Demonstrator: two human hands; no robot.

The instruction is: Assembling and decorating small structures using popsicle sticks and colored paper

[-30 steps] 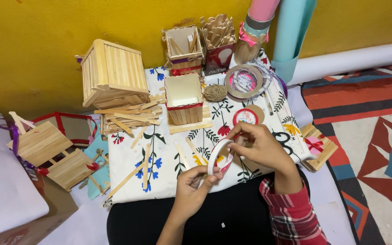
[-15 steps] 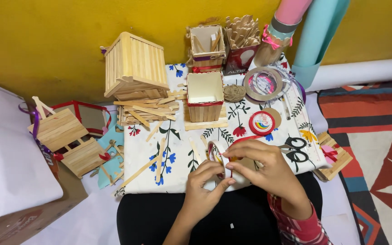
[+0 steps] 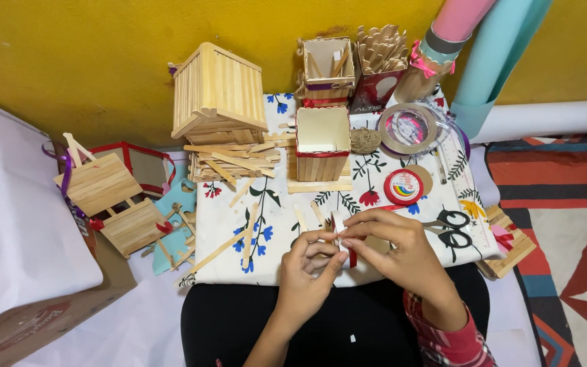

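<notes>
Between both hands, left hand (image 3: 307,265) and right hand (image 3: 392,248) grips clamp a small red-ribboned piece (image 3: 345,246).

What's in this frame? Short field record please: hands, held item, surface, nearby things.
left hand: fingers pinch a small white strip with red ribbon
right hand: pinches the same piece from the other side
surface: floral cloth
in front of hands: open stick box, twine ball, red tape roll, scissors
left of cloth: stick house on a pile of loose sticks
back: yellow wall
</notes>
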